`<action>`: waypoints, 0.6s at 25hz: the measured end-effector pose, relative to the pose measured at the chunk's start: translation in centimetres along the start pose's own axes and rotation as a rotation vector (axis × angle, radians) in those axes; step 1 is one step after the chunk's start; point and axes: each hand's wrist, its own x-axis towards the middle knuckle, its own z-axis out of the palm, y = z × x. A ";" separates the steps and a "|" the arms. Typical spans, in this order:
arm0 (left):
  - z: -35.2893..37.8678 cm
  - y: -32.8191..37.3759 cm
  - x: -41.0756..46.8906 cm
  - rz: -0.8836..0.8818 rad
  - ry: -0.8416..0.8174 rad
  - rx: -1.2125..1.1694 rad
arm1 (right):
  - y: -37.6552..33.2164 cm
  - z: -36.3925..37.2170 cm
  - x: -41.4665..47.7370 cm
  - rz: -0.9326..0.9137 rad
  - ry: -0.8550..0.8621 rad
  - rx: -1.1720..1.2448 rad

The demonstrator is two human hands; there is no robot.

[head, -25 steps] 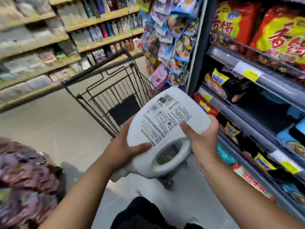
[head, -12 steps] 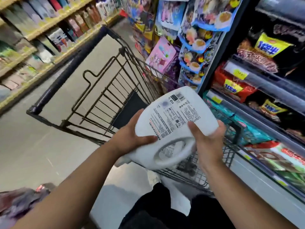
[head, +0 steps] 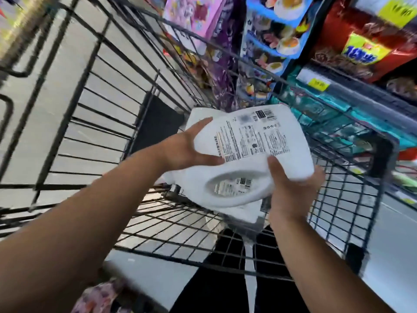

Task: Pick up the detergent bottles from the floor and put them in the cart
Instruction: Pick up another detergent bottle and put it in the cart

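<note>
- White detergent bottle (head: 259,141) is held in the air over the cart (head: 384,159) basket. It lies on its side with the printed label facing up and the loop handle toward the camera.
- Left hand (head: 189,150) grips the bottle's left end. The thumb is across the label face and the fingers are spread along the far edge.
- Right hand (head: 291,190) holds the right end near the handle, thumb on top and fingers wrapped underneath.
- A second white bottle (head: 243,213) sits inside the basket directly below. Its label shows through the held bottle's handle loop. Can't tell whether the two touch.
- A black panel (head: 155,125) stands at the cart's far end.
- Shelves (head: 361,41) of snack packets with yellow price tags are just beside the cart on the right.
- Grey floor (head: 397,233) shows through the wires, with black trousers (head: 225,281) under the basket's near edge.
- The frame has motion blur, so fine detail is soft.
</note>
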 end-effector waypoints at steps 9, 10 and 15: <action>-1.6 -3.6 9.4 0.007 -0.053 0.141 | 7.3 4.5 1.9 0.123 0.063 0.072; -1.3 -4.2 9.8 -0.008 -0.061 0.143 | 7.5 4.7 2.0 0.124 0.059 0.044; -0.4 -5.8 10.2 -0.003 -0.040 0.060 | 8.0 5.1 2.0 -0.028 0.015 -0.292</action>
